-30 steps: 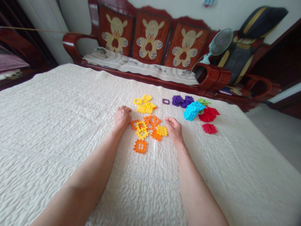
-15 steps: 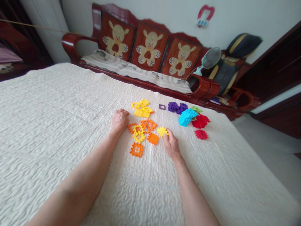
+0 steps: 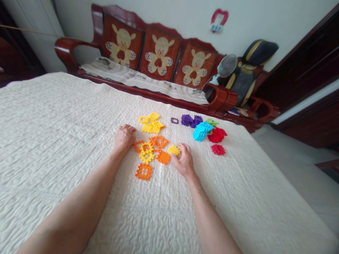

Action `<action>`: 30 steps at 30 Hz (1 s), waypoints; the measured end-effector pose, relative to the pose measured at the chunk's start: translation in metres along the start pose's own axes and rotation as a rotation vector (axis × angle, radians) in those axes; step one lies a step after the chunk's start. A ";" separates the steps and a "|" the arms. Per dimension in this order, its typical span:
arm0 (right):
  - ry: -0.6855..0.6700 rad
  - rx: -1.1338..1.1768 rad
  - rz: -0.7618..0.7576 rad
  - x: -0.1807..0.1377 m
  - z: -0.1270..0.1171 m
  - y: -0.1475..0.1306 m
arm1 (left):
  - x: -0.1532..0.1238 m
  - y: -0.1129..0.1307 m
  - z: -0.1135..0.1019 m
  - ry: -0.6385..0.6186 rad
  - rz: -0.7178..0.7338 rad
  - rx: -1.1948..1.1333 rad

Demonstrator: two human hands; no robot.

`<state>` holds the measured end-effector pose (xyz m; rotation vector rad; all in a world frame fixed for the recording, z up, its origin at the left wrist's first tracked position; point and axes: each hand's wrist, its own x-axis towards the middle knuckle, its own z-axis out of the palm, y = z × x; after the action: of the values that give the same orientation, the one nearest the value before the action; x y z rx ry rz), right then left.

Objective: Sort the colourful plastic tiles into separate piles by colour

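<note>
Flat toothed plastic tiles lie on a cream quilted bed cover (image 3: 66,134). My right hand (image 3: 183,161) pinches a solid yellow tile (image 3: 173,150) at its right edge. My left hand (image 3: 123,137) rests curled on the cover, its knuckles against an orange open-frame tile (image 3: 138,145) at the left of the pile; it holds nothing I can see. Between the hands lie a yellow frame tile (image 3: 146,152), a solid orange tile (image 3: 162,157) and more orange frames (image 3: 158,141). An orange grid tile (image 3: 143,171) lies nearest me.
Farther back lie a yellow heap (image 3: 150,123), a small purple frame (image 3: 174,120), purple tiles (image 3: 190,120), a cyan stack (image 3: 201,129), a green tile (image 3: 212,122) and red tiles (image 3: 217,139). A dark red wooden bench (image 3: 159,76) with bear cushions stands behind the bed.
My right hand has moved left onto the solid yellow tile and closed its fingers on it. The left hand stays curled by the orange tiles. The camera has shifted.
</note>
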<state>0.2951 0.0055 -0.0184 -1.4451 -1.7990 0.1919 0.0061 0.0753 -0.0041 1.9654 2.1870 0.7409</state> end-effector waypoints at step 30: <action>0.257 -0.397 0.375 0.005 -0.034 0.061 | 0.000 0.000 -0.005 -0.055 -0.001 0.066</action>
<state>0.3631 0.0184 -0.0275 -1.9841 -1.3953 -0.1685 0.0046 0.0739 0.0003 1.9906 2.2071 0.6143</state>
